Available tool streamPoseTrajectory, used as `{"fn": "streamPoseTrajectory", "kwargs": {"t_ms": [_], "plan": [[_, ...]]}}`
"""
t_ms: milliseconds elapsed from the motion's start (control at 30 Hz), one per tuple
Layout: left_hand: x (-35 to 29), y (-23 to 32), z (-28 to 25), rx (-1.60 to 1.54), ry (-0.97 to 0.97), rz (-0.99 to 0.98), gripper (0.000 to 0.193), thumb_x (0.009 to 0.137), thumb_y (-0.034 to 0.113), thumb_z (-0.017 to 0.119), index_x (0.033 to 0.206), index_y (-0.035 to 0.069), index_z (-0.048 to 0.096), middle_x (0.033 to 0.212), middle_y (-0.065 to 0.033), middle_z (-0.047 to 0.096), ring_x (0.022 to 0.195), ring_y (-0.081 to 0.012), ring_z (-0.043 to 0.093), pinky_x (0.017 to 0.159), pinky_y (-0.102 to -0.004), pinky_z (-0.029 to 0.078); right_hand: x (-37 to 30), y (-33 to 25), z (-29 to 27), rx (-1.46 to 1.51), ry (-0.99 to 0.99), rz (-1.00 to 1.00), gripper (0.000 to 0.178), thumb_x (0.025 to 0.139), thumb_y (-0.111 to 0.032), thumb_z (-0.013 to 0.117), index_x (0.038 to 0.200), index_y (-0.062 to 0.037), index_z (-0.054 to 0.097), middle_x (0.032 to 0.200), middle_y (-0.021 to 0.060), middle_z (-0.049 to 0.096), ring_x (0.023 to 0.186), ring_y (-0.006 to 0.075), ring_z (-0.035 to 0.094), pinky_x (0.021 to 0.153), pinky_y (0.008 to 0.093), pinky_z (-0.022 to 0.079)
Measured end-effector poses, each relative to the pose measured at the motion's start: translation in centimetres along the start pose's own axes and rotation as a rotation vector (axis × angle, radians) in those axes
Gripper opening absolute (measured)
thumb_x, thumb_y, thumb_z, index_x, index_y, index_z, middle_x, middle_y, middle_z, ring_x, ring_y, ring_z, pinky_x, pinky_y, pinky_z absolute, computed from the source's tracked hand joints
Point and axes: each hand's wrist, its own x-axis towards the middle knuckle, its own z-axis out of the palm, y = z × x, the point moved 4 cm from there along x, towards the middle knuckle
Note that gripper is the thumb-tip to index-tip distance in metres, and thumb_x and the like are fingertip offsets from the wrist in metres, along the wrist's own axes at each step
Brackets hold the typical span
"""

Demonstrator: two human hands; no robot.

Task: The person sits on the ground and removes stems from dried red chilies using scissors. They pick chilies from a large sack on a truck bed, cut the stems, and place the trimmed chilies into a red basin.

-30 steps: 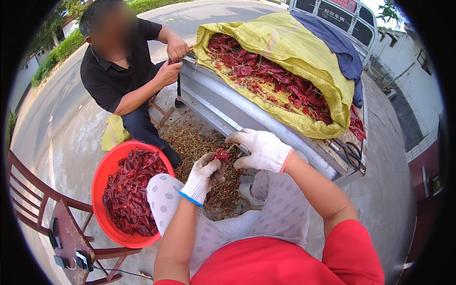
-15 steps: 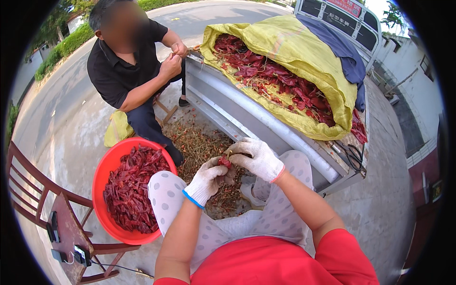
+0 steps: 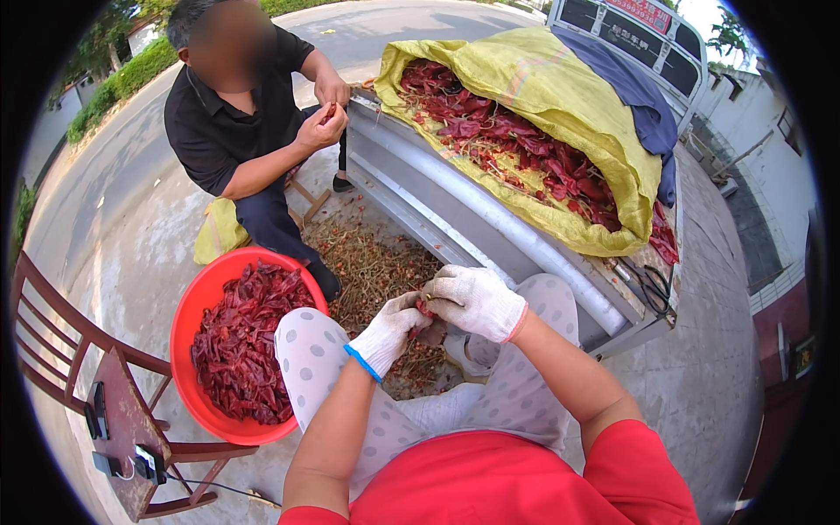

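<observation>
Both my hands wear white knitted gloves and meet above the gap between my knees. My left hand [image 3: 391, 331], with a blue cuff edge, is closed around a dark red dried chili pepper [image 3: 425, 309]. Fingers of my right hand [image 3: 471, 300], red at the cuff, pinch the same pepper from the other side and hide most of it. To the left, beside my knee, a round red basin [image 3: 181, 350] holds a heap of dried chili peppers [image 3: 241, 350]. A big yellow woven sack [image 3: 560, 96] lies gaping, with more dried chili peppers [image 3: 525, 149] inside.
The sack rests on a grey truck bed [image 3: 420, 175] with scissors [image 3: 652, 287] near its corner. Stems litter the ground [image 3: 372, 267] before me. A co-worker [image 3: 227, 131] sits at the far left, handling a pepper. A wooden chair [image 3: 122, 394] carrying small black devices stands left.
My fingers have closed in tighter over the chili pepper, and my right hand has moved slightly down and right. The co-worker's hands have parted a little and now show a red pepper.
</observation>
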Motion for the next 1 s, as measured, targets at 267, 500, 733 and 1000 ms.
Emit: {"fn": "streamPoseTrajectory", "kwargs": {"t_ms": [267, 500, 733, 1000], "plan": [[-0.3, 0.5, 0.1, 0.066, -0.065, -0.072, 0.032, 0.077, 0.000, 0.055, 0.109, -0.001, 0.058, 0.081, -0.0098, 0.066, 0.060, -0.0169, 0.062, 0.050, -0.0277, 0.049, -0.1, 0.1, 0.6, 0.045, 0.028, 0.003, 0.019, 0.086, -0.026, 0.062, 0.099, -0.0125, 0.067, 0.093, 0.0093, 0.064, 0.086, 0.0291, 0.066, 0.074, 0.0411, 0.054], [-1.4, 1.6, 1.7, -0.005, -0.120, 0.054, 0.028, 0.079, 0.001, 0.061, 0.107, 0.002, 0.061, 0.085, -0.0067, 0.067, 0.063, -0.0119, 0.060, 0.053, -0.0244, 0.047, 0.4, 0.4, 0.8, 0.140, 0.023, -0.054, 0.015, 0.086, -0.021, 0.060, 0.095, -0.0107, 0.067, 0.092, 0.0112, 0.066, 0.086, 0.0320, 0.066, 0.076, 0.0415, 0.054], [-1.6, 2.0, 1.3, 0.233, -0.100, -0.089, 0.024, 0.083, 0.011, 0.067, 0.105, 0.003, 0.061, 0.078, -0.0009, 0.061, 0.061, -0.0076, 0.055, 0.052, -0.0212, 0.042, 0.1, 1.3, 1.6, 0.249, 0.043, 0.191, 0.020, 0.086, -0.020, 0.061, 0.097, -0.0050, 0.067, 0.082, 0.0123, 0.065, 0.081, 0.0288, 0.066, 0.073, 0.0390, 0.052], [-1.0, 0.5, 1.0, 0.408, -0.022, 0.273, 0.018, 0.086, 0.013, 0.063, 0.100, 0.002, 0.064, 0.074, 0.0015, 0.057, 0.060, -0.0043, 0.049, 0.049, -0.0196, 0.036, -1.5, 3.1, 4.8, 1.516, 0.167, 0.834, 0.016, 0.091, -0.018, 0.060, 0.097, -0.0037, 0.065, 0.066, 0.0007, 0.056, 0.049, 0.0095, 0.044, 0.043, 0.0237, 0.032]]}}
